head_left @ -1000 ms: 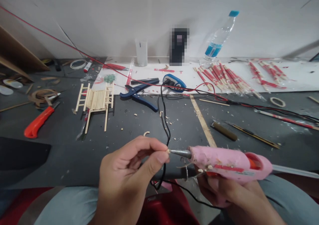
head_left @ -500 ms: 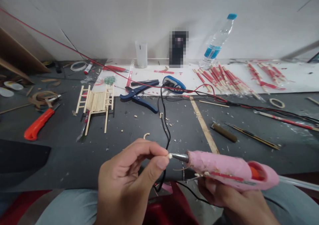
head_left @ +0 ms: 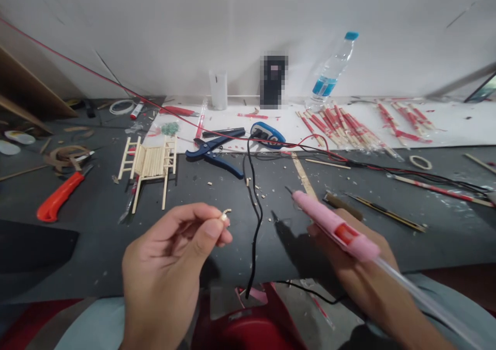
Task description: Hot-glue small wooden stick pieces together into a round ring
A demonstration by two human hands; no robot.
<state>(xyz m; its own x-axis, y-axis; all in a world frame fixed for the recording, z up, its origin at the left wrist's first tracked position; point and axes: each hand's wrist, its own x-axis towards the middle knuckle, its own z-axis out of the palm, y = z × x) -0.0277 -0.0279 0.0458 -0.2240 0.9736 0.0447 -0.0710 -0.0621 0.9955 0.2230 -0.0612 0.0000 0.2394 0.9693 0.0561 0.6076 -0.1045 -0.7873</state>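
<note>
1. Far left, an orange-handled tool (head_left: 62, 197) lies on the dark surface (head_left: 96, 247).
2. Moving right, here's a little stick chair (head_left: 150, 166), beyond the left hand and apart from it.
3. And the left hand (head_left: 166, 257) pinches narrowly, holding a small pale piece (head_left: 223, 217) right at its fingertips (head_left: 211, 228), the rest of the fingers curled in behind.
4. Blue cutters (head_left: 215, 154) rest farther back, beyond that pinch.
5. Across the middle runs a black cord (head_left: 254, 210), between the two hands.
6. Over to the pink glue gun (head_left: 333, 223): its nozzle (head_left: 289, 190) points forward and left, well apart from the piece.
7. The right hand (head_left: 358, 257) wraps around the gun, a clear glue stick (head_left: 418, 293) jutting from its rear.
8. Just beyond, a slim cutter knife (head_left: 387, 213) lies flat.
</note>
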